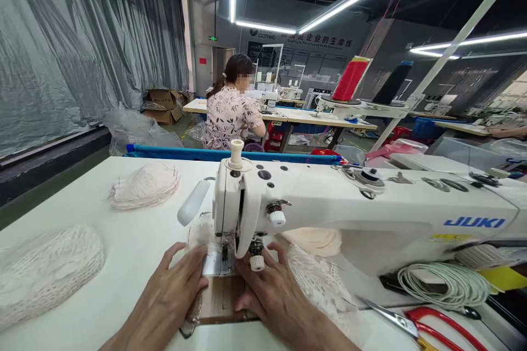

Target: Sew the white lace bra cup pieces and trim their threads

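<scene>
A white sewing machine point(321, 192) stands over the white table. My left hand point(175, 285) lies to the left of its needle plate point(212, 264), fingers bent, fingertips close to a small piece of pale lace point(200, 233) beside the presser foot point(224, 252). To the right of the foot rests my right hand point(272, 285), its fingers partly behind the machine's head and knob. What lies under either hand's fingertips is too small or hidden to make out. White lace pieces point(321, 279) and peach fabric point(319, 240) are right of my right hand.
Lace stacks point(144, 185) and a larger lace bundle point(49, 271) lie on the left of the table point(123, 236). Red-handled scissors point(436, 329) and coiled pale cord point(447, 284) are at the right. A person point(233, 112) sits at another table beyond.
</scene>
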Tool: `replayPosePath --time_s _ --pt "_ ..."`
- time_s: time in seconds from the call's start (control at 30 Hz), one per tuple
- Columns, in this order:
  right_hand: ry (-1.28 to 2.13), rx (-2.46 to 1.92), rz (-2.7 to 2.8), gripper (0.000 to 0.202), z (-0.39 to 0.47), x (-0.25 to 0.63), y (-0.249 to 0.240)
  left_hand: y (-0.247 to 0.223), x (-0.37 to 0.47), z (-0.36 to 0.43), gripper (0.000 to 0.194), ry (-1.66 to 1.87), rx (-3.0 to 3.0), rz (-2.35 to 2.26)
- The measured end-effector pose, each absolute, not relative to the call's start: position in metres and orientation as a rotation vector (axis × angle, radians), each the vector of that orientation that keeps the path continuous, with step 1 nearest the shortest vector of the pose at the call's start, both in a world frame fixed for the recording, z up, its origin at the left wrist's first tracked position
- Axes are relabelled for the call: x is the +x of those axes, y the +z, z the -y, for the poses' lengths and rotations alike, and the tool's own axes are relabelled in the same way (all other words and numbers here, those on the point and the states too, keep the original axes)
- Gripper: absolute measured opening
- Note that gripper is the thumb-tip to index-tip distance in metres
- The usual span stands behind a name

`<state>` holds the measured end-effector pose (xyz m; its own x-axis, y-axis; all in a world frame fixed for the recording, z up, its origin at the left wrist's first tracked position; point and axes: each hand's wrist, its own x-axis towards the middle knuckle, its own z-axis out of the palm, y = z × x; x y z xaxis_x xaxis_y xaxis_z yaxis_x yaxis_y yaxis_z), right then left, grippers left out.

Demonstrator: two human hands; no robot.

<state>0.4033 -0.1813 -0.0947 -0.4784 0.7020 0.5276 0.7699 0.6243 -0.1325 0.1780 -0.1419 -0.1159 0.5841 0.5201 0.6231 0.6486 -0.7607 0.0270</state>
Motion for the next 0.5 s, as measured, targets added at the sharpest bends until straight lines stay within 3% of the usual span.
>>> replayPosePath --time_s 0.2,0.3,0.5 --pt "-0.253 -1.159 2.269 0.043 0.183 0.401 -0.093 -0.090 0.187 0.134 0.037 -0.738 -2.596 0.858" --pt "-0.279 -1.138 2.254 0.042 0.183 0.396 -0.090 -0.082 0.194 0.126 0.032 -0.670 -2.582 0.744" --pt "-0.277 -0.931 2.332 0.056 0.198 0.379 -0.085 -0.088 0.174 0.146 0.033 -0.603 -2.530 0.809"
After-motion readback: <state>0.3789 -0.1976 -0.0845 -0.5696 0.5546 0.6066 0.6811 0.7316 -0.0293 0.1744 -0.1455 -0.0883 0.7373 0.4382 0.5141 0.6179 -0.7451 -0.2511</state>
